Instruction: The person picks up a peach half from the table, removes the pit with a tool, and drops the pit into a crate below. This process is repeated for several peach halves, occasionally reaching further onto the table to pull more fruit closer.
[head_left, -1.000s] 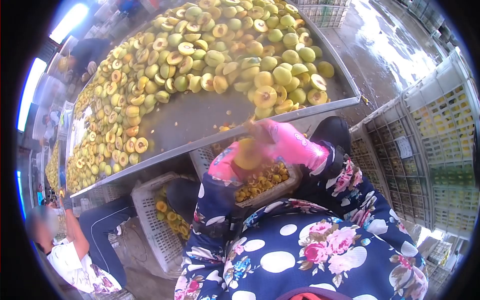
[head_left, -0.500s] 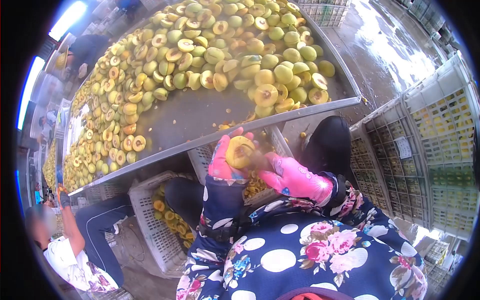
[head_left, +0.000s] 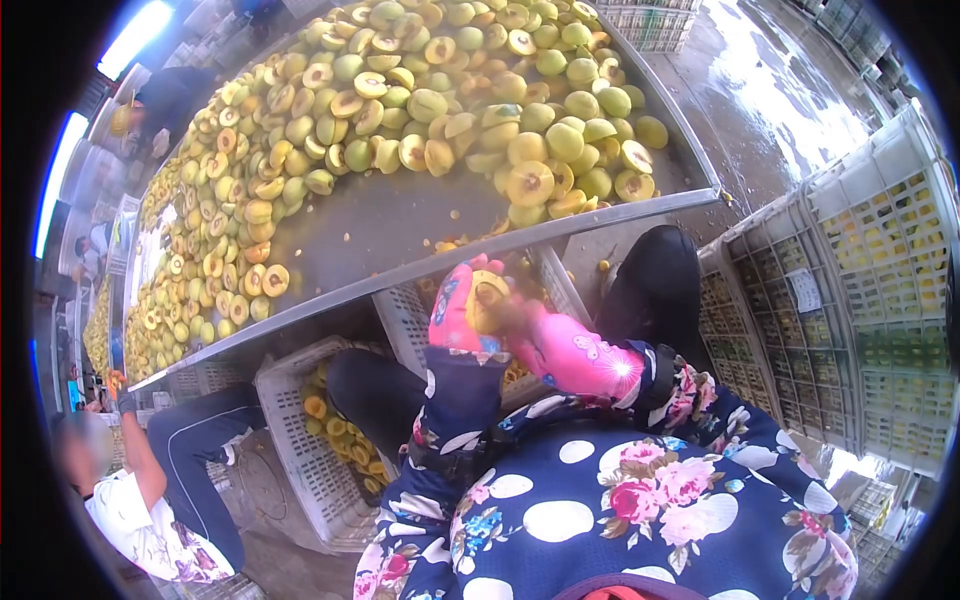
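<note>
My left hand [head_left: 455, 318], in a pink glove, is closed around a yellow peach half [head_left: 487, 300], its cut face turned up and towards my right hand. My right hand [head_left: 585, 358], also in a pink glove, has its fingers curled against the right side of the fruit. A blur covers its fingertips, so whatever they grip cannot be made out. Both hands are just in front of the metal table's edge [head_left: 440, 262], above a white crate [head_left: 402, 325] with small yellow pieces in it.
Halved peaches [head_left: 425, 105] are heaped on the metal table. Beside my left knee stands a white crate [head_left: 290, 450] of peach halves. Stacked crates [head_left: 830, 300] rise on the right. A seated person [head_left: 150, 510] is at the left, and wet floor [head_left: 770, 90] shows beyond the table.
The peach half has turned and tilted slightly in my left hand, and my right hand has shifted a little left and closer against it. The camera view has moved slightly.
</note>
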